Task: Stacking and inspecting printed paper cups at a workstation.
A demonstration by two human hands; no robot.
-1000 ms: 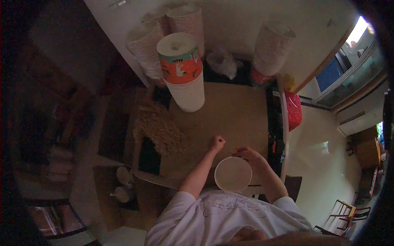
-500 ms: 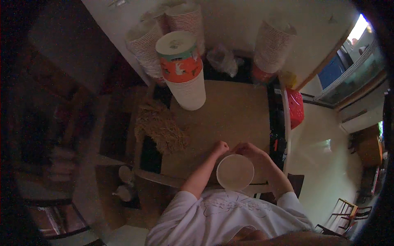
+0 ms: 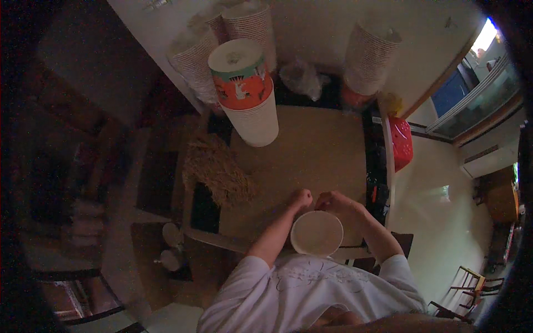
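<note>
Close to my body, at the table's front edge, is a white round paper tub (image 3: 316, 234); its pale, round end faces up. Just beyond it, my left hand (image 3: 301, 200) is closed in a fist. Beside it, a small gap away, my right hand (image 3: 337, 203) is closed with bent, pinching fingers. Whatever either hand grips is too small and dark to make out. To the left lies a tangled heap of brown cords (image 3: 216, 169). Farther back stands a tall stack of white paper tubs (image 3: 252, 125), topped by upside-down ones printed in orange and teal.
The brown tabletop (image 3: 311, 150) has black edges. At its back are wrapped tub stacks (image 3: 194, 61), a crumpled clear plastic bag (image 3: 302, 80) and another tub stack (image 3: 372, 61). A red basket (image 3: 401, 143) sits beyond the right edge. Wooden chairs (image 3: 469, 288) are at lower right.
Both hands stay beyond the tub, with small finger movements; the right hand's fingers look more bent. The tub has shifted very slightly. The whole view has tilted a little.
</note>
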